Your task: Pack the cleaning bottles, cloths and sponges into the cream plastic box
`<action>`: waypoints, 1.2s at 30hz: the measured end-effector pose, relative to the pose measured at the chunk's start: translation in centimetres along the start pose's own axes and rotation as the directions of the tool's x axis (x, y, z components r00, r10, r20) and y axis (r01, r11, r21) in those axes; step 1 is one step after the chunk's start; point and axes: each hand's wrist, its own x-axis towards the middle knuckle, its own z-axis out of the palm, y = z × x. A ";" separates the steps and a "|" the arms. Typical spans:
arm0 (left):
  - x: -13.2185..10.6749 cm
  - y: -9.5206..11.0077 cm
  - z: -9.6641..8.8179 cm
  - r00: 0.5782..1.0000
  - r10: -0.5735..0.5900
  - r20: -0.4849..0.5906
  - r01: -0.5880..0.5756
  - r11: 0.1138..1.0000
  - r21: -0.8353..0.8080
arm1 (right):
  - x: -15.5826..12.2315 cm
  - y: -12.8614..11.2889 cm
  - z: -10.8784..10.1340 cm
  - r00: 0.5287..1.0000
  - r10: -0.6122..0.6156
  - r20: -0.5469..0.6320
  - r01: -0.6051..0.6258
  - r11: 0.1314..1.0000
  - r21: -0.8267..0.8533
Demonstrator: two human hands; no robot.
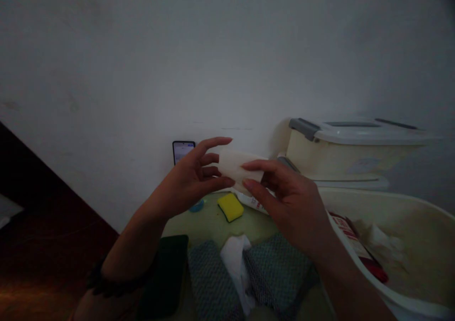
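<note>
A pale, smooth, rounded white piece (231, 165) is held up in front of me; its exact kind I cannot make out. My right hand (295, 193) pinches its right end between thumb and fingers. On its other side, my left hand (188, 183) is open in a C shape, forefinger stretched above the piece and thumb along its lower left edge. Whether the left fingertips touch it I cannot tell. Below the hands, a yellow sponge (230, 207) lies on the pale green tabletop (192, 226).
A phone (183, 150) leans against the wall. Grey-blue textured cloth (215, 278) and white fabric (236, 259) lie close to me, beside a dark green flat object (170, 269). At right are a cream basin (419, 245) holding a red-and-white packet (351, 236), and a lidded storage box (334, 155).
</note>
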 end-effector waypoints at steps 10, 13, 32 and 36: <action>0.1 0.0 0.2 0.999 -0.033 -0.026 0.032 0.999 -0.033 | 0.1 -0.1 0.0 1.000 -0.025 0.010 0.025 0.999 -0.026; 0.2 0.0 0.3 0.999 -0.035 0.025 0.036 0.998 -0.052 | 0.2 0.0 0.0 0.999 -0.035 0.001 0.035 0.999 -0.019; 0.1 0.0 0.5 0.999 0.031 0.012 -0.030 0.998 -0.053 | 0.1 0.2 0.4 0.991 0.117 -0.069 -0.111 0.990 0.082; 0.1 -0.3 0.3 0.997 0.061 0.041 -0.059 0.997 -0.052 | 0.1 0.4 0.3 0.990 0.129 -0.047 -0.124 0.987 0.101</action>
